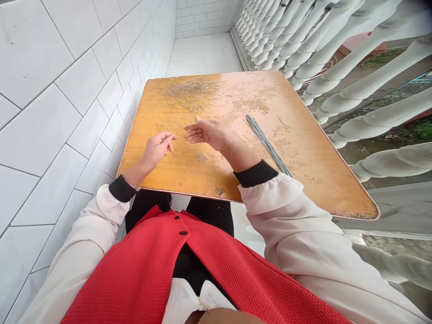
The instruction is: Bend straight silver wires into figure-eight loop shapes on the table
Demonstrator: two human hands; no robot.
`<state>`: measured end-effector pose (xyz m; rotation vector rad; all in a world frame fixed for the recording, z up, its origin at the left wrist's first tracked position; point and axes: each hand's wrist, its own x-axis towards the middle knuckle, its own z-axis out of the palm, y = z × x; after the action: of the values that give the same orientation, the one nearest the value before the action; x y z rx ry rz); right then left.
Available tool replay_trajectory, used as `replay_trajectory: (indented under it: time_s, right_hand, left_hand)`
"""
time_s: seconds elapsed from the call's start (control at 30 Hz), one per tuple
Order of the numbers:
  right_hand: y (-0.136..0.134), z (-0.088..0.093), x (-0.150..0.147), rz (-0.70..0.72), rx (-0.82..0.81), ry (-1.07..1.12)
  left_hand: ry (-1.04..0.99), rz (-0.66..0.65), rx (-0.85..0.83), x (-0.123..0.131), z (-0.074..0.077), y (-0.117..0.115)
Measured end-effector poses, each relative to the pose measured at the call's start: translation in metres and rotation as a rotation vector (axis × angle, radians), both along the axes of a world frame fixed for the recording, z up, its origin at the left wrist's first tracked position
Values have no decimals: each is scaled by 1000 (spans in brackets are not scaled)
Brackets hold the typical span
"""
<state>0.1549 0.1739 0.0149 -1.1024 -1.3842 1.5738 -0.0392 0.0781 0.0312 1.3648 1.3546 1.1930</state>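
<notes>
My left hand (158, 149) is closed in a pinch above the near-left part of the worn wooden tabletop (216, 173). Whatever its fingertips hold, if anything, is too fine to make out. To its right, my right hand (208, 133) is open, with fingers stretched toward the left one and the thumb raised. Just beyond both hands lie several bent loops of thin wire (168, 126). Farther back is a tangled heap of thin wire (189, 88). A bundle of straight grey wires (268, 145) lies slantwise to the right of my right forearm.
A white tiled wall (67, 108) runs close along the left side. White balusters (329, 74) line the table's right side. Chipped patches (251, 105) mark the tabletop. Pale floor (202, 54) extends behind the table.
</notes>
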Motion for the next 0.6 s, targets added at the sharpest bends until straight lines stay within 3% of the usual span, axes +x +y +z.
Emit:
replay_trajectory:
  time_s: [0.07,0.17,0.27,0.43,0.6]
  right_hand:
    - [-18,-2,-20,83,41,144]
    - [-31,-11,-34,49,115,225]
    - [-35,-17,-35,7,89,218]
    - [-35,-12,-30,-107,28,218]
    - [-18,-6,-18,-272,16,173]
  left_hand:
    - [62,-15,-3,11,-8,3]
    - [65,-49,-27,21,-22,4]
    - [39,-70,-68,24,-29,-1]
    - [-110,-68,-213,24,-27,-18]
    - [-235,-135,-276,25,-25,-34]
